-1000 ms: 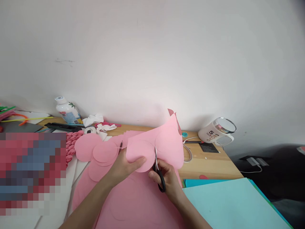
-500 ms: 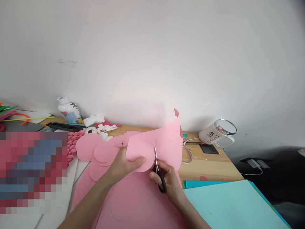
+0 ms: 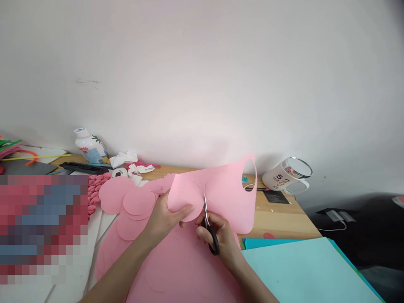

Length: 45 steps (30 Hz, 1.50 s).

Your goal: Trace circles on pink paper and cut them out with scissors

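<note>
My left hand [image 3: 168,214] pinches a sheet of pink paper [image 3: 225,193] near its left end, thumb on the front face. Round outlines are marked on the sheet, and a circular hole opens at its right end. In my right hand [image 3: 219,233] are black-handled scissors [image 3: 214,242], fingers in the loops. Their blades point up and lie at the edge of the left round outline, between the two circles. Cut pink paper circles [image 3: 139,202] overlap to the left of my left hand. Larger pink sheets [image 3: 186,269] lie beneath both hands.
A white mug [image 3: 285,174] stands at the back right, near a black card [image 3: 277,197]. Light blue paper sheets [image 3: 309,265] lie at the right front. A white bottle [image 3: 91,147], crumpled tissue [image 3: 123,158] and a black utility knife [image 3: 85,168] are at the back left.
The pink sheet's right end has swung outward to the right, bringing its round hole into view. The scissors and both hands stay in nearly the same place.
</note>
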Available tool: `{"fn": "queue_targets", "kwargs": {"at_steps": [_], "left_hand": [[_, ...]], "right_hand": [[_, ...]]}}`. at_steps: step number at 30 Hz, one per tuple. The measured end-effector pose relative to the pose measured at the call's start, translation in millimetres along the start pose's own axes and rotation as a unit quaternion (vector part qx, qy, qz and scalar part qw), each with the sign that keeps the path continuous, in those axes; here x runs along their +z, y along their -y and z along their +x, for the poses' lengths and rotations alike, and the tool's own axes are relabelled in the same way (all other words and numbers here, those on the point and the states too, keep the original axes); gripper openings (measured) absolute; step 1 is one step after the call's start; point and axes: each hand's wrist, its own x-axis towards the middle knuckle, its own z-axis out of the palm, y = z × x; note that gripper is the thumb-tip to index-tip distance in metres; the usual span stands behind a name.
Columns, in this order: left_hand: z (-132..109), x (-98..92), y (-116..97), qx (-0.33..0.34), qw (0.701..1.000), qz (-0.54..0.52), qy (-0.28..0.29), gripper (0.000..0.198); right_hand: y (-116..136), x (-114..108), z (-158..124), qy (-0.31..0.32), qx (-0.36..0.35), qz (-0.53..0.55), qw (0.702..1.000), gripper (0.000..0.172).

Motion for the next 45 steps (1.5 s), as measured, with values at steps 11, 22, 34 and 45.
{"fn": "queue_targets", "kwargs": {"at_steps": [11,22,34,45], "left_hand": [[-5.6,8.7,-4.2,0.001,0.998,0.03,-0.06,0.032],[-5.5,6.4,-6.6,0.004,0.998,0.05,-0.048,0.039],[-5.7,4.0,-0.9,0.011,0.997,0.062,-0.038,0.038],[-7.1,4.1,-4.7,0.006,0.996,0.072,-0.046,0.04]], "right_hand": [[4.9,-1.6,2.2,-0.009,-0.05,-0.027,0.998,0.038],[7.6,-1.3,1.7,0.003,-0.043,-0.04,0.998,0.042],[3.6,-2.8,1.9,0.002,-0.039,-0.036,0.999,0.036],[2.7,-3.6,1.3,0.016,-0.021,-0.023,0.999,0.032]]}}
